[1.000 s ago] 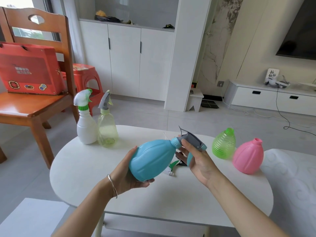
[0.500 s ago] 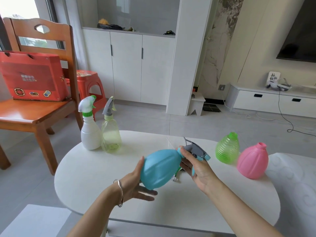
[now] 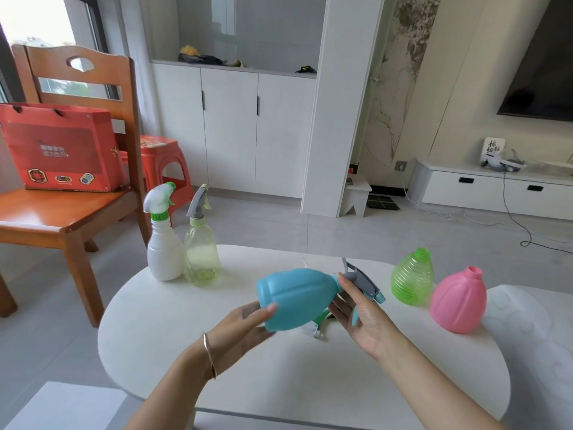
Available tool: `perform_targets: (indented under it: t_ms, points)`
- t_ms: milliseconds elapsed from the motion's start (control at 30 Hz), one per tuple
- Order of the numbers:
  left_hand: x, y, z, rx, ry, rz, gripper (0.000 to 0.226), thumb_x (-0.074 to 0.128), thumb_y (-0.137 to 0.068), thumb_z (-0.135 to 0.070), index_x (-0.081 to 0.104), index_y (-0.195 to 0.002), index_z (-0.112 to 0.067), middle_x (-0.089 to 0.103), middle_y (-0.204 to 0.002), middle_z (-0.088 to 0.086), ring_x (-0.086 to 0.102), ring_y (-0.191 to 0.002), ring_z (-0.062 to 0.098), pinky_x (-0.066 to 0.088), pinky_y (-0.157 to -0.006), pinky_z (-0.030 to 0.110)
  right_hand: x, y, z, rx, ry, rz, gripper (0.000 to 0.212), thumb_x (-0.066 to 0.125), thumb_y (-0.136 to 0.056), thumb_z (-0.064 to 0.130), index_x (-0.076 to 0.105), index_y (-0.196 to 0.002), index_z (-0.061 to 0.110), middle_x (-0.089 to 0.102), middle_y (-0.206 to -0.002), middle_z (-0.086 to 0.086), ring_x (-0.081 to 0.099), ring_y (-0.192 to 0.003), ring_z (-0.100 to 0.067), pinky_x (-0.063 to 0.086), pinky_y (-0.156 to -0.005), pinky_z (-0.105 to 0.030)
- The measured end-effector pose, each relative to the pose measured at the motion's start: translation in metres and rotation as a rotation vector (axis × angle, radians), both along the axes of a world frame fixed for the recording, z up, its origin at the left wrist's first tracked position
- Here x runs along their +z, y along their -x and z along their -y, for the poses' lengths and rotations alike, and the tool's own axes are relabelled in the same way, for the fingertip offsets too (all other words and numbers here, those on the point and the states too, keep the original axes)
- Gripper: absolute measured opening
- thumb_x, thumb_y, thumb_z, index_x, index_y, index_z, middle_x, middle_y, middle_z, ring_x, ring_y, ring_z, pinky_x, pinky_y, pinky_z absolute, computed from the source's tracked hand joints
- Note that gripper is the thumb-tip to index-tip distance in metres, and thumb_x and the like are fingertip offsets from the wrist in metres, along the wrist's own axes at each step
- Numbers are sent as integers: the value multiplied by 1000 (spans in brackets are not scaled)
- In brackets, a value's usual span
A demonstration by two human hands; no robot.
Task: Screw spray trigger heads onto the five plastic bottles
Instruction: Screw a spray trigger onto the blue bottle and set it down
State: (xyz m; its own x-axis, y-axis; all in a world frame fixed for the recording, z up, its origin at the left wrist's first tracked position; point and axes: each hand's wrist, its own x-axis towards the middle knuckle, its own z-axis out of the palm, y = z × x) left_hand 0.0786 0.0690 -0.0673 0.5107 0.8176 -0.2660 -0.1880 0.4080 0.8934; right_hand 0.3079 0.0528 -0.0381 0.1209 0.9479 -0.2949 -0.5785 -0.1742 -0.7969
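Blue bottle (image 3: pixel 297 297) is reading as opaque matt plastic, smooth with soft ribs. Trigger head (image 3: pixel 361 279) is looking like hard grey plastic with a slight sheen. Green bottle (image 3: pixel 410 277) is showing translucent ridged plastic. Pink bottle (image 3: pixel 457 301) is showing opaque, fluted satin plastic. White bottle (image 3: pixel 164 259) is looking opaque, clear bottle (image 3: pixel 201 259) see-through and glossy. Worktop (image 3: pixel 173 321) is reading smooth matt white. Chair (image 3: pixel 62 212) is showing glossy varnished wood. Bracelet (image 3: pixel 209 352) is glinting like metal.

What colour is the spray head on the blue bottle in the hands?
The spray head is grey, with a blue nozzle tip and lever. The head view shows it best.
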Motion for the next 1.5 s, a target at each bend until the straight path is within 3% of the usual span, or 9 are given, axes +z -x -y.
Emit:
perform_targets:
  t_ms: [100,300,433,533,667,833,933,1067,1500]
  points:
    - [1,-2,5,-129,151,10,73,38,-76,-75,56,-125,-25,65,-121,19,63,-106,44,58,-77,44,1,0,0,51,-49,41,37,75,-63,26,68,-98,14,73,-98,-4,70,-81,-12,52,-74,-25]
    - [2,-3,6,-38,-194,-58,86,80,-58,-57,50,-130,-20,64,-126,3,65,-109,20,55,-82,28,3,0,2,48,-74,60,34,74,-64,27,70,-97,16,74,-99,-3,70,-81,-10,53,-69,-22]
    - [4,-2,7,-128,78,87,69,37,-79,-74,61,-123,-26,67,-116,14,65,-103,35,59,-74,36,6,0,2,113,-99,53,29,74,-65,28,74,-92,15,75,-100,-3,72,-83,-10,55,-63,-20]
    - [1,-6,5,-152,53,43,70,60,-69,-68,59,-122,-22,70,-101,11,69,-87,29,58,-67,35,8,1,0,125,-120,75,30,75,-63,30,75,-89,16,76,-99,-3,72,-84,-11,55,-64,-20]
    - [2,-8,5,-91,-130,-29,92,85,-50,-54,50,-130,-25,72,-103,-1,69,-91,20,56,-73,31,11,0,-4,116,-149,111,37,76,-60,31,72,-94,18,75,-100,-2,71,-86,-10,55,-70,-20]
    - [10,-9,13,-348,56,98,77,61,-65,-73,57,-127,-27,65,-116,13,65,-102,34,60,-71,38,16,-1,-4,187,-186,118,36,70,-69,32,68,-102,16,74,-107,-2,70,-94,-11,53,-75,-22]
    - [11,-10,17,-437,114,155,81,67,-66,-65,52,-133,-21,59,-122,17,65,-102,37,62,-65,36,18,-1,-3,242,-198,111,40,69,-71,31,66,-106,13,73,-107,-4,70,-96,-12,55,-71,-20]
    - [7,-12,18,-385,101,125,91,79,-54,-60,51,-130,-18,65,-110,14,65,-99,34,61,-61,34,22,-3,-2,258,-237,199,53,81,-55,40,71,-99,13,74,-103,-4,70,-94,-13,55,-74,-20]
    - [5,2,11,-224,-43,-34,94,82,-37,-65,59,-115,-17,74,-91,8,71,-81,24,60,-61,35,23,14,-12,210,-189,296,48,80,-55,38,72,-94,12,75,-100,-6,71,-90,-13,54,-67,-18]
